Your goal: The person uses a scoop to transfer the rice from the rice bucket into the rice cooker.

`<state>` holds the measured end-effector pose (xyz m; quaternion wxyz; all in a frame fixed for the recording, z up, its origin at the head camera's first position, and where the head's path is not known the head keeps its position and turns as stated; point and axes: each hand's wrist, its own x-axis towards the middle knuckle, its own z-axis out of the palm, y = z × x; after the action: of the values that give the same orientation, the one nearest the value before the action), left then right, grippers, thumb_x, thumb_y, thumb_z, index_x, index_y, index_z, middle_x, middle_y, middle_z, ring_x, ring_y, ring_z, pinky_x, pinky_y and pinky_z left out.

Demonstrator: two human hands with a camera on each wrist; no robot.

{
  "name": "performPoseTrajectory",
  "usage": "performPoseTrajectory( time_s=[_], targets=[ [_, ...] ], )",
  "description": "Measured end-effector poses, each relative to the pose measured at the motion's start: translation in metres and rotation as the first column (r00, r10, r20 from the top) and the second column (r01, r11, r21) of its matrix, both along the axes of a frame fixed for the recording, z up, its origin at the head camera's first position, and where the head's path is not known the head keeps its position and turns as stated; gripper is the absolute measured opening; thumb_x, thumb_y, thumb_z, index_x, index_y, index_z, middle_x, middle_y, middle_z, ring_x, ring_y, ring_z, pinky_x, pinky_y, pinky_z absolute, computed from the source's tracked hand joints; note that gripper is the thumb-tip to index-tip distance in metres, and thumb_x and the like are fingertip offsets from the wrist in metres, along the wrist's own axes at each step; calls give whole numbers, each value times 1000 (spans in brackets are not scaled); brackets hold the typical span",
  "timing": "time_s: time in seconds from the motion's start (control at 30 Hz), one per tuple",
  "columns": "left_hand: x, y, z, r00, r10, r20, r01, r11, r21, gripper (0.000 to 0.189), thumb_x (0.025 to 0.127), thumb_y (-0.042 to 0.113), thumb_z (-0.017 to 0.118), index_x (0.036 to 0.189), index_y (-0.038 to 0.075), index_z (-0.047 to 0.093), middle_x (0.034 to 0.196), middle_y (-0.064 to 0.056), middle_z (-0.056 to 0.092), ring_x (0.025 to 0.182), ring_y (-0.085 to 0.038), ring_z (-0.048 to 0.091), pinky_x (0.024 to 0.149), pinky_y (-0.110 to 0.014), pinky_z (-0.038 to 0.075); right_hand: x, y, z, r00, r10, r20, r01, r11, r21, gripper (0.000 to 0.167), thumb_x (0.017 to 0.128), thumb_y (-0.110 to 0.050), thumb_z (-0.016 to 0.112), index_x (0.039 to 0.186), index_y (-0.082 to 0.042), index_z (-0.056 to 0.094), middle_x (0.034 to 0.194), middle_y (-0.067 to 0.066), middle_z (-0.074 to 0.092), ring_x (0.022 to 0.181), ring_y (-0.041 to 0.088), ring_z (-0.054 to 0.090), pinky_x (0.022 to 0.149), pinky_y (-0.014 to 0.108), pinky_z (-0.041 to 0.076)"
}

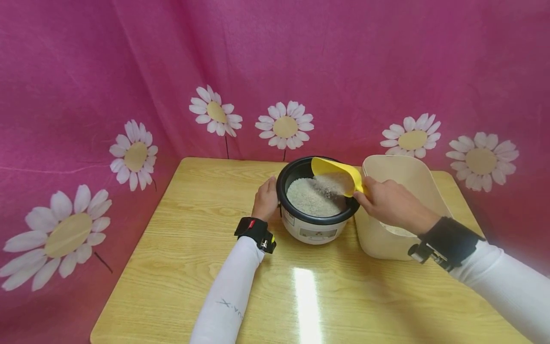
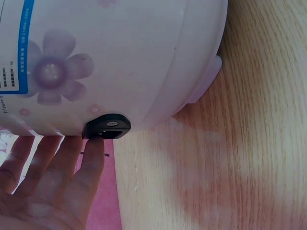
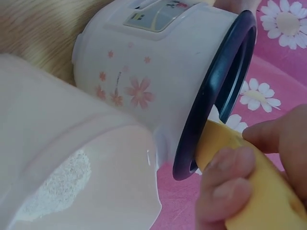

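The pale yellow wood-grain table [image 1: 215, 200] carried everything. Toward its right side stood the deep, open, cream plastic bin [image 1: 375, 239], with loose white rice [image 3: 60, 189] low inside. Just left of it was the round white rice cooker [image 1: 298, 231] with its thick black rim; whether the two touched could not be told, but if they did, knocking one might have shifted the other. The bright yellow plastic scoop [image 1: 343, 170] was tilted over the cooker's right side, grains blurring down onto the pale rice inside; too steep a tip could have scattered some past the rim. The bare right hand [image 1: 393, 201] was closed round the scoop's handle, and a twist there could have dumped the load at once. The bare left hand [image 1: 265, 198], fingers extended, touched the cooker beside its small black lug [image 2: 108, 125], so a bump might have slid the cooker.
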<state>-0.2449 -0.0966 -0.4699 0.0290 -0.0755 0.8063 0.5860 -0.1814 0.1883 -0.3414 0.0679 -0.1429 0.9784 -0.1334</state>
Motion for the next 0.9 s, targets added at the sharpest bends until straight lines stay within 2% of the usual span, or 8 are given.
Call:
performPoseTrajectory(
  time_s=[0.17, 0.33, 0.6, 0.73, 0.9],
  targets=[
    [-1, 0, 0, 1000, 3, 6, -3, 1000, -1, 54, 113, 47, 27, 144, 16, 58, 145, -8, 63, 143, -27, 52, 123, -53, 37, 2, 1, 0, 998, 16, -55, -14, 999, 30, 33, 101, -31, 62, 110, -1, 54, 71, 6, 52, 58, 18, 48, 52, 28, 37],
    [-3, 0, -3, 1000, -2, 28, 2, 1000, 2, 57, 112, 49, 27, 153, 17, 50, 156, -6, 55, 151, -27, 45, 127, -52, 33, 2, 4, 0, 992, 34, -119, -28, 998, 53, 30, 100, -30, 63, 109, -3, 54, 70, 6, 51, 57, 18, 48, 52, 28, 37],
    [0, -1, -2, 1000, -10, -3, 10, 1000, 2, 56, 112, 47, 28, 154, 16, 49, 158, -6, 53, 153, -27, 42, 127, -52, 31, 2, 7, 0, 987, 47, -156, -36, 997, 71, 29, 98, -29, 65, 108, -4, 54, 71, 6, 53, 58, 18, 49, 54, 28, 39],
    [1, -1, -1, 1000, -7, -8, 7, 1000, 1, 55, 112, 48, 28, 146, 15, 57, 146, -8, 62, 145, -27, 51, 124, -53, 37, 2, 9, -1, 980, 68, -189, -51, 995, 91, 29, 97, -28, 66, 108, -5, 53, 70, 6, 52, 57, 18, 49, 53, 28, 39],
    [0, -1, -1, 1000, -4, -12, 4, 1000, 1, 53, 112, 49, 27, 132, 15, 63, 124, -10, 66, 125, -27, 58, 111, -50, 46, 2, 12, -1, 961, 109, -253, -80, 989, 123, 30, 95, -27, 71, 105, -5, 53, 68, 5, 52, 55, 17, 47, 51, 27, 38]
  ],
)
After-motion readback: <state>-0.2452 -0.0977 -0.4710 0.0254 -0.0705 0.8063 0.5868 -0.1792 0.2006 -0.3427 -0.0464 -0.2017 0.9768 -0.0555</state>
